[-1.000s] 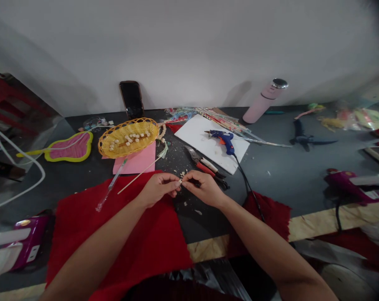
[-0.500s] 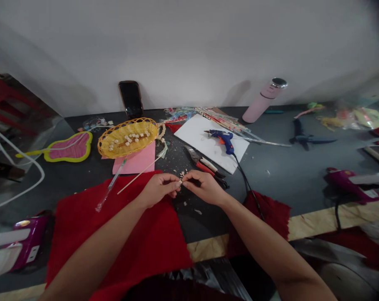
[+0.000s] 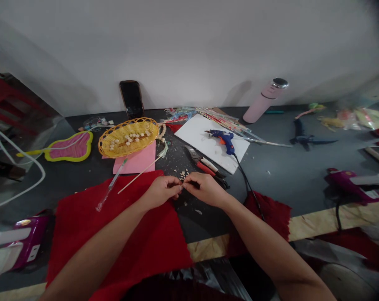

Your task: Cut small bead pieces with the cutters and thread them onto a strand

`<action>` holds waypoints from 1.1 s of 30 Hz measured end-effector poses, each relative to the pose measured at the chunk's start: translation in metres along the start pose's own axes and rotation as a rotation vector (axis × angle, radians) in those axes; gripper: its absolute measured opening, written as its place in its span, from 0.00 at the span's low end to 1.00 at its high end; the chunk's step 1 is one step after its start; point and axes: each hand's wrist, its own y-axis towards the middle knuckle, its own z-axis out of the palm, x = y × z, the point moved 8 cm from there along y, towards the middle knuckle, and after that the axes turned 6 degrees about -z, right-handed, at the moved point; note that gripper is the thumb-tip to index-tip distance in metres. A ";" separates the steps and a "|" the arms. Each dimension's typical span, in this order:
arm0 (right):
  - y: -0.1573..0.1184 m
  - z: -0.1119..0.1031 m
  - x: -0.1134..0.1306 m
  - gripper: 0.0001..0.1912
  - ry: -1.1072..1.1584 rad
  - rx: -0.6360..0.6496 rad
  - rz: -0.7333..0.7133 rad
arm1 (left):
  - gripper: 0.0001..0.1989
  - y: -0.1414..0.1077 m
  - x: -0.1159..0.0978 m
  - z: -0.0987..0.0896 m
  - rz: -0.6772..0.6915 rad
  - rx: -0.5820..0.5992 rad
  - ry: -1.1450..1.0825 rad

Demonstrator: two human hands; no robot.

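My left hand (image 3: pixel 164 191) and my right hand (image 3: pixel 203 189) meet fingertip to fingertip over the dark table, each closed in a pinch. Whatever lies between the fingertips is too small and hidden to make out. Small pale pieces (image 3: pixel 183 174) are scattered just beyond the fingers. Red-handled pliers (image 3: pixel 204 166) lie beyond my right hand. To the left, a yellow wicker basket (image 3: pixel 129 138) holds several small pale cubes, and a thin stick (image 3: pixel 139 175) reaches across pink paper (image 3: pixel 135 161) and red cloth (image 3: pixel 120 230).
A blue glue gun (image 3: pixel 223 139) rests on a white board (image 3: pixel 192 129), its cord running toward the front edge. A pink bottle (image 3: pixel 263 102) and a phone (image 3: pixel 131 99) stand by the wall. Purple devices (image 3: pixel 32 242) sit at both sides; a pink fan (image 3: pixel 68 147) lies left.
The small pale piece seen between my fingertips before is now hidden. My hands have shifted only slightly, with the fingertips closer together.
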 end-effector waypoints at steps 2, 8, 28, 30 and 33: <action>0.000 0.000 -0.003 0.07 0.048 -0.003 0.032 | 0.09 -0.001 -0.002 0.000 0.007 -0.017 0.001; -0.004 0.001 -0.020 0.12 0.405 -0.049 0.254 | 0.09 -0.009 -0.022 -0.003 0.173 -0.113 0.071; -0.004 0.004 -0.019 0.13 0.485 -0.083 0.288 | 0.09 -0.025 -0.041 -0.009 0.306 -0.334 0.358; -0.004 0.004 -0.019 0.13 0.473 -0.085 0.283 | 0.09 -0.024 -0.038 -0.009 0.292 -0.334 0.339; -0.004 0.003 -0.018 0.12 0.447 -0.088 0.271 | 0.10 -0.022 -0.034 -0.010 0.268 -0.333 0.314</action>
